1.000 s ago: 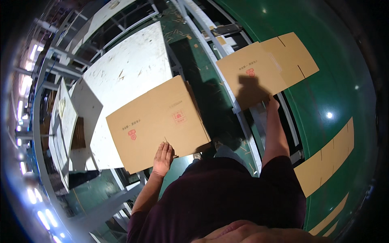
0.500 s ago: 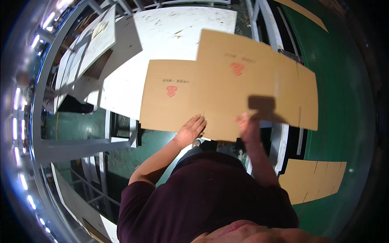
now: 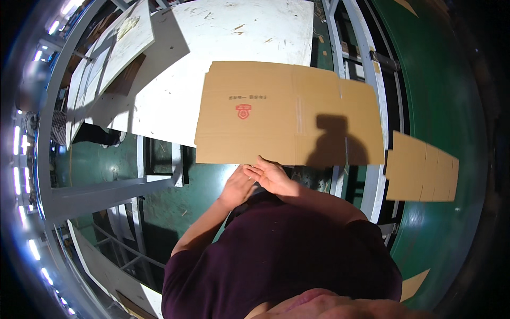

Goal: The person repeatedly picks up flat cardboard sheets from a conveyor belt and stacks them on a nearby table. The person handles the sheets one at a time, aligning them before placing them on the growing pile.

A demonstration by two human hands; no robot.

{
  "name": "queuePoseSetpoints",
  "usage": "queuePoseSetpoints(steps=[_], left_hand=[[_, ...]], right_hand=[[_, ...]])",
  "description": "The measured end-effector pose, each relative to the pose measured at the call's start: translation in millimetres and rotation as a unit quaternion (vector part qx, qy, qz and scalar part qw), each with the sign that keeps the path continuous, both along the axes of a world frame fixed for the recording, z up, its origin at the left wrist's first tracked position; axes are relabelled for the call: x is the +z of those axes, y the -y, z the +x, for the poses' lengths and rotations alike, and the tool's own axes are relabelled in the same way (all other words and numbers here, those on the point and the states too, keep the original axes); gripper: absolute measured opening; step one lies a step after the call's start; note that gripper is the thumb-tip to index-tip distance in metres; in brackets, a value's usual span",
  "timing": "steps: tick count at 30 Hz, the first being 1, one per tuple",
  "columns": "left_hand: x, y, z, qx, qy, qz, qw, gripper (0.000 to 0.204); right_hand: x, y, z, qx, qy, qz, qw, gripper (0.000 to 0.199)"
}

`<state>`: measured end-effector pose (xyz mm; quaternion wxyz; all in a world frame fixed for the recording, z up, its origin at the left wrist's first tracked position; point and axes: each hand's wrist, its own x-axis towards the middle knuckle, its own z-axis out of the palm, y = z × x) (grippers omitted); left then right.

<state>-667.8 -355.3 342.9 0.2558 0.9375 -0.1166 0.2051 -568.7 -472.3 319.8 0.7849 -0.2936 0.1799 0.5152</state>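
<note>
White tabletop (image 3: pixel 249 32): being seen beyond both hands, stretching away from the person, scuffed and littered with small scraps.

Flattened brown cardboard box (image 3: pixel 265 114): being laid across the tabletop's near edge, directly ahead of the hands, its near edge overhanging toward them; a red mark is being shown on its left panel, a shadow on its right.

Second flattened cardboard (image 3: pixel 422 167): being seen well apart to the right of the right hand.

Right hand (image 3: pixel 271 174): being held open, palm up, fingers spread, at the box's near edge; nothing is being gripped.

Left hand (image 3: pixel 237 187): being held just beside it, open, empty; contact with the box cannot be told.
</note>
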Motion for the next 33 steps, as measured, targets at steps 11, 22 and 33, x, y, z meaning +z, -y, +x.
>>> queuePoseSetpoints(steps=[11,22,33], left_hand=[[10,34,99,0.006,-0.099,0.028,0.995,0.038],[-19,47,101,0.011,-0.074,0.129,0.989,0.037],[-16,43,108,0.029,-0.068,0.086,0.994,0.040]], right_hand=[[-5,37,45,0.495,0.462,-0.170,0.716,0.023],[-11,288,251,0.004,0.597,-0.637,0.487,0.051],[86,95,150,0.101,0.801,-0.394,0.439,0.043]])
